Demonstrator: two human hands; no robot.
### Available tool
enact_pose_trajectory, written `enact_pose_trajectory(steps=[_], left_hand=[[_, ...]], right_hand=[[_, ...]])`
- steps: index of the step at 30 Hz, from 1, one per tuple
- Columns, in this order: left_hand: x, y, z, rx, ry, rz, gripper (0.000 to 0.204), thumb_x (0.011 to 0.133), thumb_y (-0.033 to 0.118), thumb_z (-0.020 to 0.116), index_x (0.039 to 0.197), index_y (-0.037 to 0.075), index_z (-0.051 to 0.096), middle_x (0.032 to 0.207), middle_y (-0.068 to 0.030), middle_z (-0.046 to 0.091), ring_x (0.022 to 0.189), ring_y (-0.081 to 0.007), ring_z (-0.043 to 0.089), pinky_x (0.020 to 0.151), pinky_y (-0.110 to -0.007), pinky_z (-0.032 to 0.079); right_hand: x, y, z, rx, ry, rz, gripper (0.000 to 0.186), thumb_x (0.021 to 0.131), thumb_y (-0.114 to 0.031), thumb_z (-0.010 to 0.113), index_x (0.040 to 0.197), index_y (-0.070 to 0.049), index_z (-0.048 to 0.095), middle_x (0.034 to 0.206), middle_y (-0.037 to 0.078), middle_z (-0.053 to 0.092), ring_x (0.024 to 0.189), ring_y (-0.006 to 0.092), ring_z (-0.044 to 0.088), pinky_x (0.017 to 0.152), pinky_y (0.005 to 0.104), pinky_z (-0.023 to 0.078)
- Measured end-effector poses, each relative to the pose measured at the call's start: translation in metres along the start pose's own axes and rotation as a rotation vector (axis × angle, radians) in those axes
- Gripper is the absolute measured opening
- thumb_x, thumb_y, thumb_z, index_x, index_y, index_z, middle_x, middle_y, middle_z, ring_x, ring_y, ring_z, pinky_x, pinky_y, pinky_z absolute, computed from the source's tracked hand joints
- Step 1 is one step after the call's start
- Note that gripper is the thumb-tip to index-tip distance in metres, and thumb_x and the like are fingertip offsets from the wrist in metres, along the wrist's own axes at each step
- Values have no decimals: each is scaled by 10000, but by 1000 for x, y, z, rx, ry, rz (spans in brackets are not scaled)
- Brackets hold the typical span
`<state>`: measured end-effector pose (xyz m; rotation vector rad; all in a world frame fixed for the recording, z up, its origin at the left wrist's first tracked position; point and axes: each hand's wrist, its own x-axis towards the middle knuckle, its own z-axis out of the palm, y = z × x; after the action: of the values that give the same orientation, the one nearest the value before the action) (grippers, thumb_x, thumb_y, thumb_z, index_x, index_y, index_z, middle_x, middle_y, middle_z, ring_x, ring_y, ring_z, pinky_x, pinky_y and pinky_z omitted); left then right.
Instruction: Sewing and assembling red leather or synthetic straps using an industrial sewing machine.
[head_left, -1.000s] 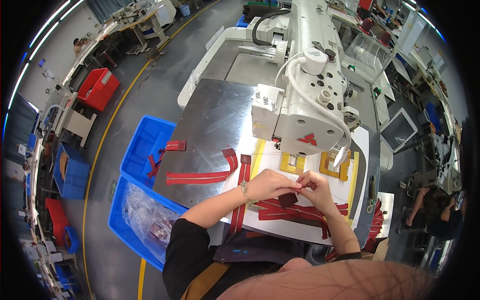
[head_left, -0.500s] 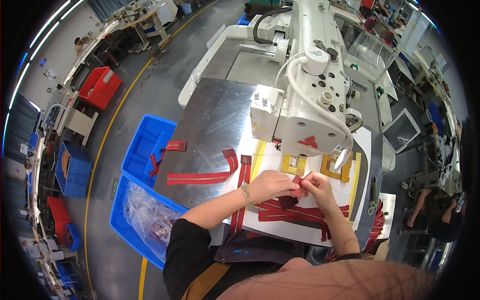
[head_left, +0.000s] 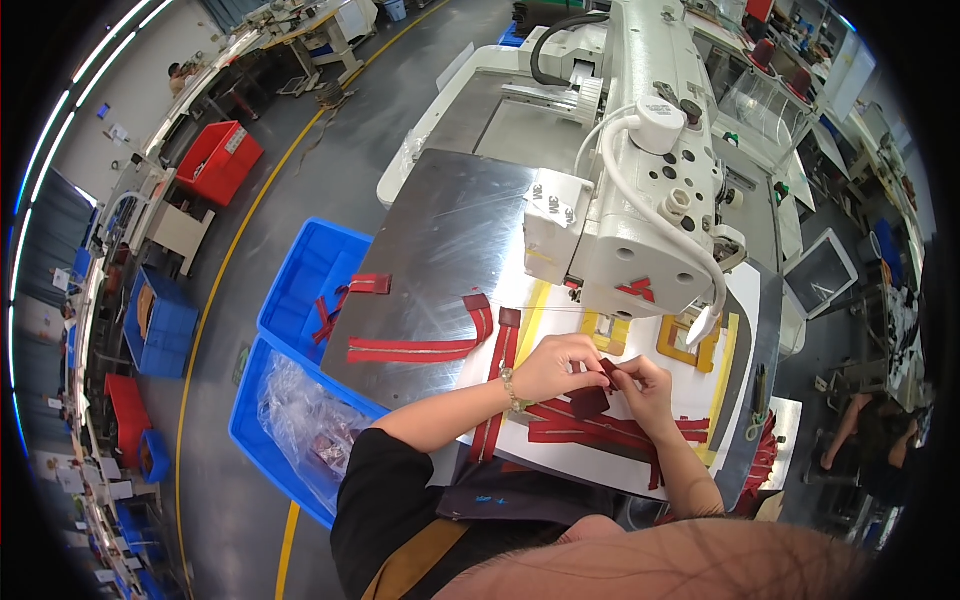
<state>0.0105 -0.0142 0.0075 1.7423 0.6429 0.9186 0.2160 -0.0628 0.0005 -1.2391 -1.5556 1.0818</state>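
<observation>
My left hand and my right hand meet above the work surface, fingertips pinched together. Between them they grip a small dark red patch, partly covered by the fingers. Just under it lies a dark maroon square piece, close to my left fingers. A pile of red zippers spreads beneath both hands. Left of my left wrist, one red zipper with a dark end tab runs toward my lap. Another bent red zipper rests on the metal plate.
A white sewing machine head stands just beyond my hands. Yellow frames lie below it on white sheeting. Blue bins stand left of the metal plate, one holding clear plastic. Scissors lie at the right edge.
The patch between my fingers has turned from a lighter red face to a darker one. My fingertips have shifted around it. The whole view has swung slightly, moving the scene rightward.
</observation>
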Motion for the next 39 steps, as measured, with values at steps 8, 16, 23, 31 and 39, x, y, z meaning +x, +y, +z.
enact_pose_trajectory(steps=[8, 16, 23, 31, 39], left_hand=[[-3, -4, 3, 19, -6, 99, 146, 763, 134, 778, 831, 40, 690, 875, -64, 638, 706, -143, 615, 620, -259, 496], [-2, -8, 5, 251, 13, 321, 185, 719, 88, 764, 869, 86, 656, 918, -41, 615, 800, -221, 619, 674, -311, 507], [-3, -15, 8, 290, 31, 382, 187, 715, 93, 749, 872, 109, 649, 929, -31, 606, 830, -219, 624, 697, -325, 515], [-3, -11, 4, 338, 0, 404, 208, 720, 102, 745, 899, 115, 639, 946, -27, 598, 851, -221, 623, 709, -332, 515], [-1, -10, 4, 202, 17, 351, 173, 751, 130, 738, 900, 107, 653, 939, -28, 602, 857, -230, 609, 728, -319, 506]], right_hand=[[1, 3, -2, 129, -23, 85, 46, 884, 9, 608, 845, 25, 590, 763, 56, 649, 693, 84, 617, 631, 212, 487], [0, 12, -4, 219, 24, 81, 53, 907, -18, 595, 878, 12, 561, 775, 47, 631, 687, 80, 595, 629, 206, 475], [-1, 12, -5, 242, 30, 70, 69, 909, -29, 596, 871, 5, 550, 775, 48, 625, 685, 83, 598, 625, 208, 480], [0, 20, -5, 269, 27, 77, 77, 912, -41, 600, 869, 1, 551, 775, 48, 628, 684, 80, 597, 618, 206, 480], [2, 8, -2, 276, 8, 55, 94, 925, -38, 578, 850, -9, 528, 761, 53, 625, 653, 94, 601, 598, 208, 480]])
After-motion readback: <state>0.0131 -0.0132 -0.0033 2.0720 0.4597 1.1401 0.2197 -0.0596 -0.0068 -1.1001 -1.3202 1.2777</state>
